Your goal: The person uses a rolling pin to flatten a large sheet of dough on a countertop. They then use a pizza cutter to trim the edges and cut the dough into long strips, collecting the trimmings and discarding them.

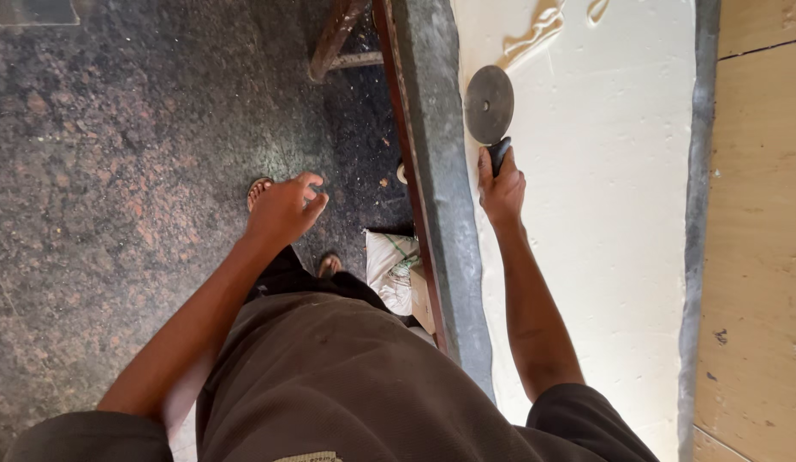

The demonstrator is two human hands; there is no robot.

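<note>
On the dough sheet (603,214), near its left edge, the right hand (501,190) grips the handle of a wheel cutter (489,104). Left of the dough, the left hand (284,210) hangs empty, fingers loosely curled.

Cutter wheel (489,104): dull grey metal, matt; handle dark, smooth. Dough sheet (603,214): pale cream, soft, matt, faintly dimpled. Surface (441,171) edge: grey stone, smooth. Floor (115,171): speckled stone, worn. Wall (757,257): scuffed tan wood.
</note>
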